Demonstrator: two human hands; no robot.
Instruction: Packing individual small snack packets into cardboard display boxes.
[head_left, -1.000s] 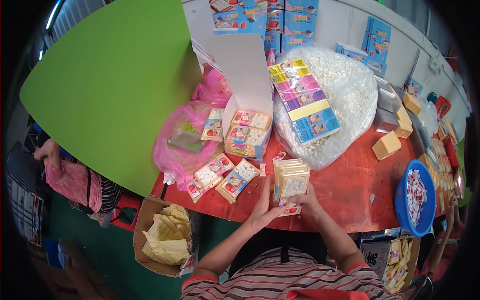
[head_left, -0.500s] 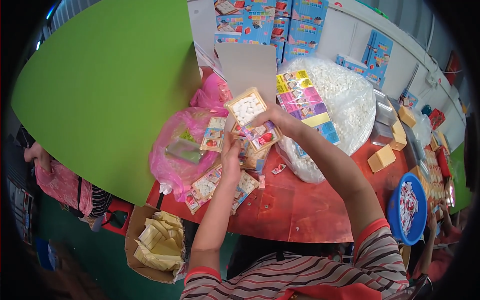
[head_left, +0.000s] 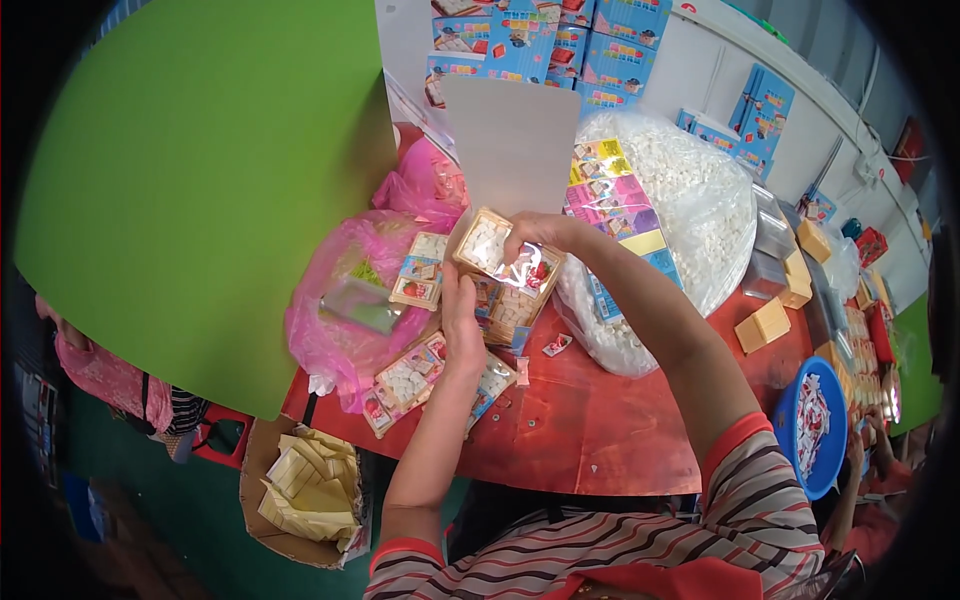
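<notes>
My right hand [head_left: 540, 232] is closed on a small candy pack [head_left: 488, 242], a tan tray of white pieces under clear wrap. It holds this pack, slightly tilted, over the open display carton, whose white flap [head_left: 515, 140] stands up behind. More candy packs with strawberry pictures [head_left: 518, 305] sit in the carton, partly hidden by my right hand. My left hand [head_left: 462, 325] lies with straight fingers along the carton's left side; its fingertips are close to the held pack. One more pack [head_left: 420, 262] leans just left of it, and another [head_left: 408, 380] lies nearer.
Left stand a pink plastic bag [head_left: 345, 310] and a large green panel [head_left: 200, 190]. A big clear bag of white pieces [head_left: 690, 180] with label sheets [head_left: 615, 200] lies right. Farther right are yellow blocks [head_left: 762, 326] and a blue basin [head_left: 810, 425]. A cardboard box [head_left: 300, 490] stands below.
My right hand has lowered the candy pack toward the carton, and the pack has tilted. My left hand stays beside the carton, its fingers now straighter along the side.
</notes>
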